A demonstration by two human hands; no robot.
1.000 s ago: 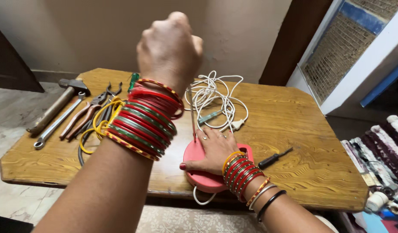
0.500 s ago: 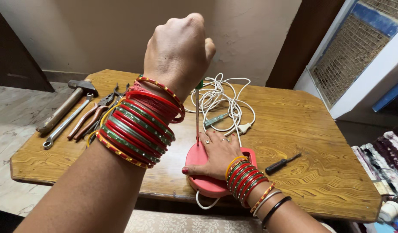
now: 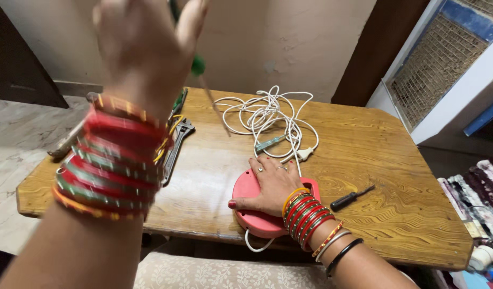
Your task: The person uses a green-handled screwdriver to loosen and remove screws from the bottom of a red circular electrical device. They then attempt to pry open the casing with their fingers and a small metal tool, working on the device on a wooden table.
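Left hand: [image 3: 145, 48] rising high and close to the camera, blurred, back of the hand showing; fingers closing round a green-handled screwdriver [image 3: 199, 67] whose thin shaft is pointing down over the bench
Left wrist: carrying a thick stack of red, green and gold bangles [image 3: 113, 158]
Right hand: [image 3: 268, 184] lying flat, palm down, on the red disc [image 3: 257, 217]; fingers spreading and pressing on its top, holding nothing
Red disc: sitting near the front edge of the bench [image 3: 385, 160], a white loop hanging out beneath it
Cord: [image 3: 268, 115] white, lying in a loose tangle behind the disc, its plug [image 3: 305, 154] resting just beside the right hand's fingers
Small screwdriver: [image 3: 351, 198] black handle, lying on the bench to the right of the disc, apart from it
Wrench and pliers: [image 3: 177, 139] lying at the left of the bench, partly hidden behind the raised wrist
Containers: none showing on the bench
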